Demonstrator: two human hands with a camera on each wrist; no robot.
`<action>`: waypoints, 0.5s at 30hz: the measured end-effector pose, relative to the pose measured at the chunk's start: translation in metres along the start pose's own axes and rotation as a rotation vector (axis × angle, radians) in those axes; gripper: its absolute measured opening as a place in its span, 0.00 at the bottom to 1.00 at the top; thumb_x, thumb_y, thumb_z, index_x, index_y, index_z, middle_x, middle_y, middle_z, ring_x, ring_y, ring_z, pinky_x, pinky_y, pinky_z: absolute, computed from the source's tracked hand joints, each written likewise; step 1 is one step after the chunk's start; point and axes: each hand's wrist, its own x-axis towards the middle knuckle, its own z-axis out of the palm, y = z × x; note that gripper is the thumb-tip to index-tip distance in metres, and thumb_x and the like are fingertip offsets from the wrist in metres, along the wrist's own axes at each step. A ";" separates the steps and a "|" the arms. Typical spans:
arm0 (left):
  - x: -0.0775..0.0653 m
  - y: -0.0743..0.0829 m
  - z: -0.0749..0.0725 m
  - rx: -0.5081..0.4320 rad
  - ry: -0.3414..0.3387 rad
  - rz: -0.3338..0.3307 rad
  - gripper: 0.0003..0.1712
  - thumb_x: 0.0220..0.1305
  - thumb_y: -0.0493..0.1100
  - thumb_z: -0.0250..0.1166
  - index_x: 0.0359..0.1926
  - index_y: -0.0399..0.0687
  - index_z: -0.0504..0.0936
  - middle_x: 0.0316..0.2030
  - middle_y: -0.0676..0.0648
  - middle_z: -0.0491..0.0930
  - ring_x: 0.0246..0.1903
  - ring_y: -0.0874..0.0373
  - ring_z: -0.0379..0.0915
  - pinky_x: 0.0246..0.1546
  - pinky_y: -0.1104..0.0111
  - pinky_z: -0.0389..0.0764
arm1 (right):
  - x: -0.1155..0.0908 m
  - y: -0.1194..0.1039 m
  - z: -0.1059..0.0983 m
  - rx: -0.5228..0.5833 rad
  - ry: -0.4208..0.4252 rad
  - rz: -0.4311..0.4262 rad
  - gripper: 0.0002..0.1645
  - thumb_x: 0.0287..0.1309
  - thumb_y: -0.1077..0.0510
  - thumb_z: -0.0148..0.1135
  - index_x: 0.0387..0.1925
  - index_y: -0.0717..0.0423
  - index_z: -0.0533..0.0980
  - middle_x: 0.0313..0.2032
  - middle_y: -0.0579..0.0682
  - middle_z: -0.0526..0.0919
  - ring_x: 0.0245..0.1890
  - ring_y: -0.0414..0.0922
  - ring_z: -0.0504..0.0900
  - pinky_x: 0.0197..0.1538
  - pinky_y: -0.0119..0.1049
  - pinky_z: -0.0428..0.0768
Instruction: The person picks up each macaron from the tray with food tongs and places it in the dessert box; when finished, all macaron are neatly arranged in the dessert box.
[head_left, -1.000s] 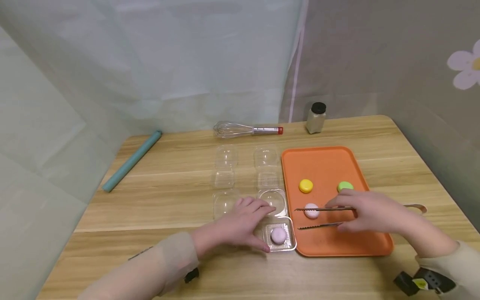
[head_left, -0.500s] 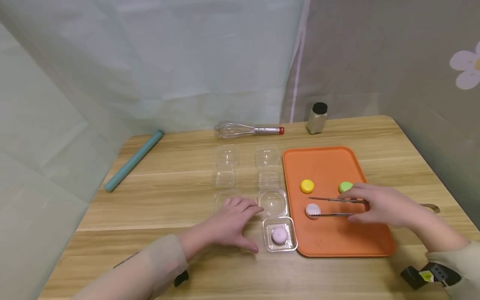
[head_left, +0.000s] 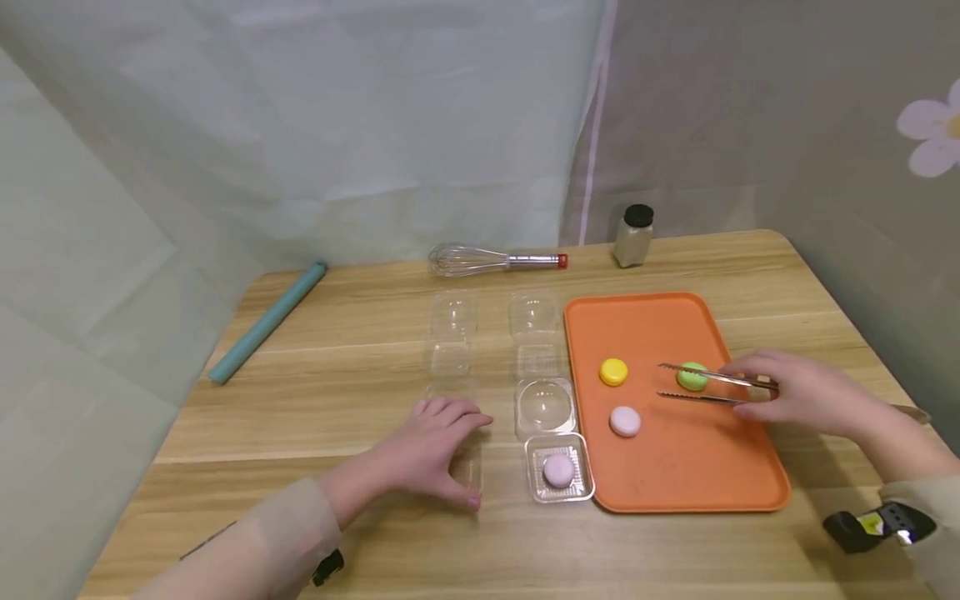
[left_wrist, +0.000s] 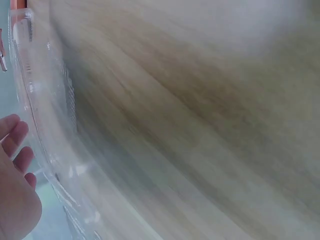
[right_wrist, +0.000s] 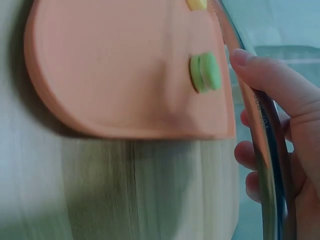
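My right hand [head_left: 813, 398] holds metal tongs [head_left: 738, 381] over the right side of the orange tray [head_left: 690, 475]. The tongs' toothed tips are spread, and one arm passes across the green macaron [head_left: 692, 383]. In the right wrist view, thumb and fingers wrap the tongs beside the green macaron [right_wrist: 205, 72]. A yellow macaron [head_left: 613, 372] and a lavender one [head_left: 625, 422] lie on the tray's left half. Another lavender macaron [head_left: 558, 471] sits in an open clear plastic box [head_left: 545, 408]. My left hand [head_left: 423, 454], empty with fingers spread, is over another clear box, partly hiding it.
Two more open clear boxes, one at left [head_left: 452, 358] and one at right [head_left: 536, 358], stand behind. A whisk [head_left: 487, 261] and a black-lidded jar [head_left: 633, 237] are along the back edge. A teal rolling pin [head_left: 266, 323] lies at the left.
The right hand has carried the tongs rightward and back, from the lavender macaron to the green one. The left hand has moved left, away from the box holding a macaron.
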 end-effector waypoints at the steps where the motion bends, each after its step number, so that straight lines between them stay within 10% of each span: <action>1: 0.000 0.000 0.000 0.001 0.000 0.003 0.58 0.34 0.74 0.69 0.64 0.49 0.66 0.59 0.49 0.67 0.56 0.54 0.58 0.55 0.55 0.56 | -0.001 0.003 0.000 -0.012 -0.005 0.014 0.26 0.43 0.48 0.74 0.46 0.50 0.78 0.36 0.41 0.76 0.30 0.36 0.70 0.27 0.30 0.70; 15: -0.016 -0.010 -0.011 -0.035 0.054 0.007 0.56 0.33 0.71 0.72 0.62 0.48 0.68 0.57 0.49 0.67 0.57 0.52 0.58 0.54 0.53 0.57 | -0.009 0.030 0.000 -0.089 0.050 0.046 0.28 0.41 0.47 0.75 0.46 0.51 0.79 0.39 0.44 0.79 0.35 0.39 0.75 0.32 0.35 0.75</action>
